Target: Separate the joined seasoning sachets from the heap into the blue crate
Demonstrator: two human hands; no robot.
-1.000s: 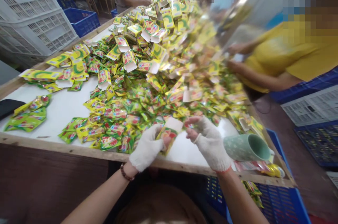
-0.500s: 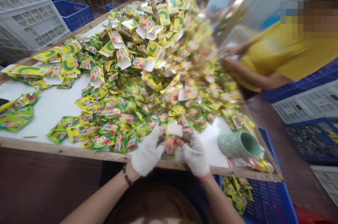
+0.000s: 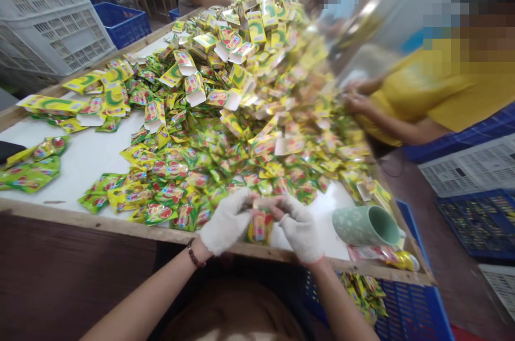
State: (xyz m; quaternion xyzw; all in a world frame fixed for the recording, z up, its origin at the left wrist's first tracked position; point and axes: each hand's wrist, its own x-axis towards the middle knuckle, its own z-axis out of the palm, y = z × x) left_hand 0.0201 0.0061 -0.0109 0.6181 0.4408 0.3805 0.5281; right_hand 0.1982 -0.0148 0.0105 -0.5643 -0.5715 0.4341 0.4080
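Observation:
Both my hands wear white gloves that leave the fingertips bare, and they meet at the near edge of the table. Between them is a small printed carton, red, green and yellow, with its top flap towards my fingers. My left hand grips its left side, fingers bent. At the carton's upper right, my right hand pinches the flap. A heap of green and yellow sachets lies just beyond my hands, with open cartons scattered over it.
A green patterned cup lies on its side at the right, beside a yellow-capped tube. A blue crate holding sachets stands below the table's right corner. White crates are stacked at left. A person in yellow works at the right side.
The carton's pale top flap, raised before, is now folded down under my fingers. My right hand has shifted slightly. The whole view has swung a little, moving the table rightward.

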